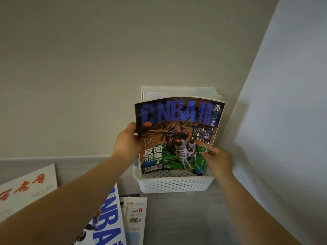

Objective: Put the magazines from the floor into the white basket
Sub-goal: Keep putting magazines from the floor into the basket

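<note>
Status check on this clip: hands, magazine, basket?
Left hand and right hand both gripping NBA magazine, upright, lower edge inside white basket. Other magazines already stacked behind. Three more on floor. Nothing obstructing.

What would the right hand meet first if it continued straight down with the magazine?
Probably the basket: the right hand holds the magazine just above its right rim. Depth is unclear, so it may slip inside instead.

One white basket (174, 183), two hands, three floor magazines, one held magazine (178, 137).

"NBA", "2024" on held magazine (178, 137)
</note>
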Demonstrator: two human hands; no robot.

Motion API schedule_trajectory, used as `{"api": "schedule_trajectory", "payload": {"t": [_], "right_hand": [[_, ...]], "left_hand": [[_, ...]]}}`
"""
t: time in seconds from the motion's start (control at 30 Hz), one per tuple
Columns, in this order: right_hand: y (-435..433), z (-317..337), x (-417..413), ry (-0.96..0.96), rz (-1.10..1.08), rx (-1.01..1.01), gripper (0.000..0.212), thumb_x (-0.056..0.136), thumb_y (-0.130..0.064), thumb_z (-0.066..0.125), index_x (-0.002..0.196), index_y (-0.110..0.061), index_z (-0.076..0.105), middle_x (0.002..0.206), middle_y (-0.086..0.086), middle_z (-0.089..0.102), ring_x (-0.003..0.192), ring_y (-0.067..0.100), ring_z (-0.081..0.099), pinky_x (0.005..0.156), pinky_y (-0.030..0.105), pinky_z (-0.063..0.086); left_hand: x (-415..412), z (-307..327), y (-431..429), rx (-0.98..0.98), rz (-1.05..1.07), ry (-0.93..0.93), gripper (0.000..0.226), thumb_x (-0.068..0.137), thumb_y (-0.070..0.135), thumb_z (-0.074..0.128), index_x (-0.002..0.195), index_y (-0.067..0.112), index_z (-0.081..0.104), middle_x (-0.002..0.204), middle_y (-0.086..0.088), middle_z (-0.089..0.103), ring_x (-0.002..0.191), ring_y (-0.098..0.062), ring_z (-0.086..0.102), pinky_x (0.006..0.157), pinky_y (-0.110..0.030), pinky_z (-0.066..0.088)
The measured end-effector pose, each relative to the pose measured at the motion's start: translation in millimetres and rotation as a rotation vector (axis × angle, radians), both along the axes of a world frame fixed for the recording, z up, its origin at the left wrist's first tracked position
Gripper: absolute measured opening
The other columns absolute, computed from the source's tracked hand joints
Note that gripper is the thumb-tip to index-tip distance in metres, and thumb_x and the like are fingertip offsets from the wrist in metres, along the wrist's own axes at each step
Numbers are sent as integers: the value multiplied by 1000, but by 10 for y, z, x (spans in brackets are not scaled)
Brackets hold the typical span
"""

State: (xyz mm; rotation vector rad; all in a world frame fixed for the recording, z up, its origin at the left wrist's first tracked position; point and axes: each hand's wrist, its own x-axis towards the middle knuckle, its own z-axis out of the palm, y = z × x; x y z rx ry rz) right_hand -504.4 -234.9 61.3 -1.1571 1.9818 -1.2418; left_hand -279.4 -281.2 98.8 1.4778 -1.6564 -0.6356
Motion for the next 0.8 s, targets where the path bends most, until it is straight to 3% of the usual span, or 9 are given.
{"api": "schedule_trajectory", "payload": {"t": [0.13,0.27,0.33,0.4,0.47,0.57,0.67,0.73,0.8], "right_hand": [[-57,-2,0,84,32,-43,21,83,2,51,99,-9,59,84,9,65,78,29,65,66,40,53],[-150,40,51,-17,77,-136,47,82,4,50,123,-18,44,110,-10,51,71,0,54,66,24,50],[-221,64,43,-88,68,-142,60,83,3,49,135,-18,28,112,-14,36,64,-7,40,60,11,35],[-321,104,14,-163,76,-158,56,82,3,50,131,-16,31,106,-18,40,78,-6,41,64,12,32],[-441,167,21,-189,88,-151,46,80,2,55,120,-16,40,99,-12,51,95,8,50,75,22,39],[-559,218,94,-155,98,-140,42,78,1,57,116,-9,42,106,4,57,91,15,53,68,20,40],[-574,204,123,-148,126,-177,37,80,4,50,104,-20,36,97,-2,53,81,8,51,60,15,34],[-563,202,111,-152,150,-191,42,80,4,51,104,-27,34,100,-4,51,80,2,49,65,15,35],[-564,195,86,-148,131,-205,37,79,-1,56,108,-19,41,110,2,54,89,9,52,78,22,39]], "left_hand": [[-45,-34,-93,-26,47,79,26,77,-2,56,101,7,52,100,-9,59,80,-19,53,67,-28,41],[-86,-108,-173,22,45,69,56,80,7,60,130,12,35,132,-10,43,105,-21,52,77,-31,43],[-119,-129,-201,77,-15,84,59,83,7,55,135,15,28,134,-7,43,113,-25,51,78,-34,46],[-151,-145,-231,63,-61,73,50,85,4,47,131,17,32,118,-2,53,103,-24,56,74,-32,45],[-174,-147,-267,43,-55,10,44,87,5,42,128,19,34,109,-4,57,93,-24,57,71,-30,42],[-171,-181,-300,41,-3,-138,43,89,11,38,130,18,30,114,-13,60,93,-30,57,71,-32,39],[-114,-213,-299,57,28,-169,39,92,18,36,130,13,29,109,-19,62,90,-35,58,71,-35,41],[-81,-214,-303,60,17,-198,40,93,21,34,131,12,26,108,-20,63,89,-34,58,70,-35,40],[-86,-202,-310,59,-25,-231,42,93,22,34,132,13,25,109,-19,62,87,-32,58,71,-36,42]]}}
